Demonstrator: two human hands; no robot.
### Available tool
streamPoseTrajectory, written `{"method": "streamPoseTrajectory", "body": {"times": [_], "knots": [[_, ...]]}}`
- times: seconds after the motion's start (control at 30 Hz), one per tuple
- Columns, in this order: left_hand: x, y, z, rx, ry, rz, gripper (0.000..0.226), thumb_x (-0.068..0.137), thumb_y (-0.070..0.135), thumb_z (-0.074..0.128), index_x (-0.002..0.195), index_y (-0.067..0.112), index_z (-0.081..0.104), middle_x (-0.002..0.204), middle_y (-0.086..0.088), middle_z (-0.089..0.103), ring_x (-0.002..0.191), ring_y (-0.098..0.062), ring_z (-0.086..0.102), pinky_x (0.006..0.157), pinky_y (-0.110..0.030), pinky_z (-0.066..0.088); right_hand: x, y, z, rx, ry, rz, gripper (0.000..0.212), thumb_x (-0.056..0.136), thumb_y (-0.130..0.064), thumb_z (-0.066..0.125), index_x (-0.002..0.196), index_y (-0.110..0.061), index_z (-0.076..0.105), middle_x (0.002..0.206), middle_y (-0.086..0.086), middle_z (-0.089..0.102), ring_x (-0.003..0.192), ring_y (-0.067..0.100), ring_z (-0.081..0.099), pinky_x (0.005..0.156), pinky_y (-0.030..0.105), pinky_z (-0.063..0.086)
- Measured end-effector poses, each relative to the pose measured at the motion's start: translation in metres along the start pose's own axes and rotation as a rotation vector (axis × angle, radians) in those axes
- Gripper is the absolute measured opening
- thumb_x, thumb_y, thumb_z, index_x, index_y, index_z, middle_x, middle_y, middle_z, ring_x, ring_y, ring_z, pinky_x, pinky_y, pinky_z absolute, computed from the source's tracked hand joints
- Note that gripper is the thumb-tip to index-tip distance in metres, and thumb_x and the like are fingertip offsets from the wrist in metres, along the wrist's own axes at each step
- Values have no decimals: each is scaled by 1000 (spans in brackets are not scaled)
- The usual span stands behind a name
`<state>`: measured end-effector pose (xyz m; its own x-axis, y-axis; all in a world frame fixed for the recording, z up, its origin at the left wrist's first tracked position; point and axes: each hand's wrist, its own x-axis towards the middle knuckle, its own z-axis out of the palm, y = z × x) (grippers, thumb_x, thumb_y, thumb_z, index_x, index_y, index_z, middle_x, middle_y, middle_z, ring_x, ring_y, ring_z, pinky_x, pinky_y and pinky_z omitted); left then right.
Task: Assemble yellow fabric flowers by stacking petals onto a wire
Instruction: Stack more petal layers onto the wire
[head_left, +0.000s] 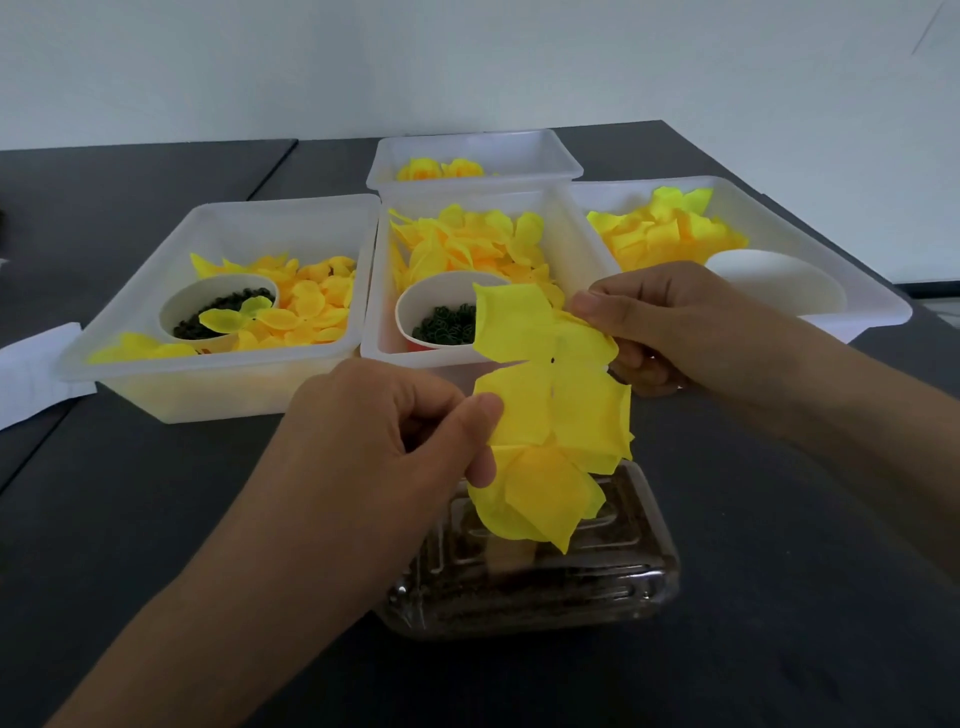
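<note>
The left hand has its fingers curled, thumb and forefinger pinching the left edge of the yellow petal piece. The right hand pinches the piece's upper right edge, its remaining fingers curled underneath. The petal piece hangs between the two hands, directly above the clear plastic box; its long axis runs roughly up and down, its flat face turned toward the camera, with a small dark hole near its middle. Lower petals droop against the box's lid. No wire can be made out.

Beyond the clear box, to its far left, a white tray holds loose yellow petals and a paper cup of small dark green pieces. Straight behind the box, the middle tray holds more petals and a second cup of dark green pieces. Further back still, a smaller tray contains finished yellow flowers. To the far right of the box, another tray holds petals and a white bowl.
</note>
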<state>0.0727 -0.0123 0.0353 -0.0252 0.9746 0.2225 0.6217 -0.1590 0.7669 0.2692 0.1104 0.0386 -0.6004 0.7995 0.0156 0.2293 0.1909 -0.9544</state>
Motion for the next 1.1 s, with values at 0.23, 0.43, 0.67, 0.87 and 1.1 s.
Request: {"method": "streamPoseTrajectory", "body": {"times": [0.23,0.43,0.67,0.87,1.1], "knots": [[5,10,-2,0,46,35,44,83,48,54,50,22,65,34,9,43,33,-2,43,44,-6,34,3,-6,-4,35,82,-19,35,80,-43,60,57,-19,48,53,-4,36,49,13,29,44,20,24],[8,8,-5,-68,15,6,43,79,56,50,57,24,68,35,6,39,33,-7,36,39,-11,29,7,-10,-5,-4,127,-17,36,93,-32,57,63,-14,49,51,-6,38,49,12,30,41,18,24],[4,3,-4,-100,-51,-33,43,76,58,50,54,25,68,36,5,41,33,-5,35,40,-11,30,5,-2,0,-62,100,34,39,92,-33,58,63,-10,45,51,-5,36,46,10,29,44,21,24],[-4,-1,-2,19,-65,-19,41,77,60,46,61,29,68,37,9,46,35,-4,44,43,-11,37,2,14,8,-152,102,30,43,90,-35,58,59,-6,48,51,-2,38,46,10,31,46,19,28],[-14,-11,7,193,-116,-102,38,72,71,36,68,46,65,52,24,58,54,4,55,53,-16,33,-2,44,21,-245,85,-6,41,93,-28,60,61,-3,54,52,1,43,46,4,36,50,16,32]]}}
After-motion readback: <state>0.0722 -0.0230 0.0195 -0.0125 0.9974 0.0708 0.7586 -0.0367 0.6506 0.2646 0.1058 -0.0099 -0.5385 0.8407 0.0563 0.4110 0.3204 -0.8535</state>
